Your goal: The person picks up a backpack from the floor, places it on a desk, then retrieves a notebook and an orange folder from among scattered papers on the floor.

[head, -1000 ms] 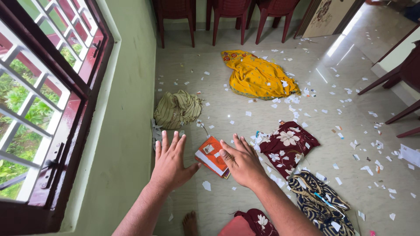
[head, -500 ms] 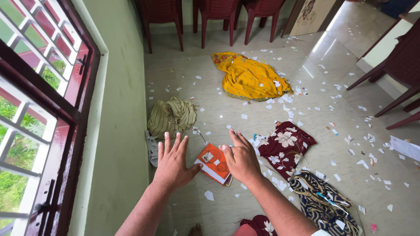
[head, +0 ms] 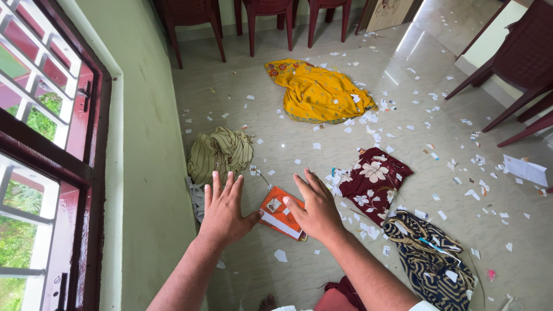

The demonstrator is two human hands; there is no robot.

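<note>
Though untouched, orange booklet (head: 277,211) between fingers (head: 222,184)

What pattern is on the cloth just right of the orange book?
The cloth is dark maroon with large white flowers, shown in the head view.

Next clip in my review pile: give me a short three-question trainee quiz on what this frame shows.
1. True or false: both hands are open and hold nothing.
2. Which cloth lies nearest the wall? A) yellow B) olive striped C) maroon floral
3. What is scattered across the floor?

Key
1. True: left hand and right hand are spread open above the orange booklet.
2. B, the olive striped cloth.
3. Torn paper scraps.
</note>
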